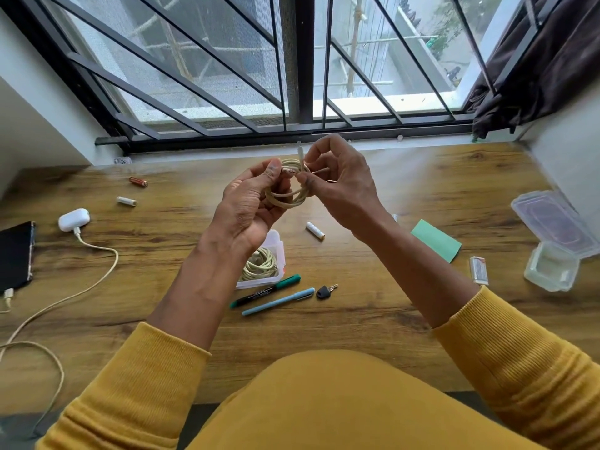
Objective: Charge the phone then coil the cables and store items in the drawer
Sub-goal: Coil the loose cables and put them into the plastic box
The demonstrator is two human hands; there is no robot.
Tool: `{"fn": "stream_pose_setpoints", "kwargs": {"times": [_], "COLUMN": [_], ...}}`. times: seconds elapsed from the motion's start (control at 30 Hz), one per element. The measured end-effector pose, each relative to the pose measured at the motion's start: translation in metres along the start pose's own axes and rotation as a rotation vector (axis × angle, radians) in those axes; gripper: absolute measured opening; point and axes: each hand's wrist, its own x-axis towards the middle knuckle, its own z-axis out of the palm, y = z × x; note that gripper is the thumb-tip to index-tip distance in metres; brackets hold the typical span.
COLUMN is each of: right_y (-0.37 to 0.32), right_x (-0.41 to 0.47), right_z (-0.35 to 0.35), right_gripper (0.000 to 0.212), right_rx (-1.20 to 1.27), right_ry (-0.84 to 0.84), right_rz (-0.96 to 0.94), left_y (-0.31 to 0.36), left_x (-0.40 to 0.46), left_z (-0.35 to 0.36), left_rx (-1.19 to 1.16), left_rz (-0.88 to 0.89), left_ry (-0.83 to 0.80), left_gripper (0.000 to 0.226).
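Mid-frame, the left hand (250,203) grips the coiled cable (287,190) while the right hand (337,186) pinches its plug end, likely tucking next.

Above wooden bench (373,319): cream coiled cable (289,193) gripped by left hand (250,206), its white plug end pinched by right hand (337,183). Below: second cream coil in clear plastic box (274,245), green marker (266,291), blue pen (279,302), white earbud case (74,219) on charge.
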Motion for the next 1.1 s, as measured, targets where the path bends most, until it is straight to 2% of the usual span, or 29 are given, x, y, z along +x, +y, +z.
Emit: {"fn": "stream_pose_setpoints", "kwargs": {"times": [0.27,0.4,0.63,0.83,0.93,1.1], "right_y": [0.002,0.004,0.012,0.010,0.012,0.013], "right_x": [-0.001,0.001,-0.001,-0.006,-0.010,-0.016], "right_z": [0.002,0.002,0.003,0.010,0.018,0.030], "right_gripper": [0.009,0.012,0.009,0.018,0.017,0.023], "right_rx": [0.021,-0.026,-0.132,-0.137,-0.118,-0.029], "right_ry": [0.089,0.115,0.087,-0.064,-0.043,-0.087], "right_rz": [-0.097,-0.059,-0.084,-0.040,-0.021,0.048], "left_y": [0.000,-0.001,-0.008,-0.021,-0.028,-0.030], "left_x": [0.000,-0.003,-0.003,-0.001,-0.001,-0.003], "left_z": [0.002,0.003,-0.005,-0.020,-0.030,-0.052], "left_rx": [-0.056,-0.065,-0.027,0.106,0.240,0.421], "left_rz": [-0.019,-0.026,0.005,0.152,0.236,0.337], "left_ry": [0.003,-0.042,-0.066,0.089,0.151,0.152], "left_gripper": [0.008,0.010,0.029,0.018,0.018,0.021]}}
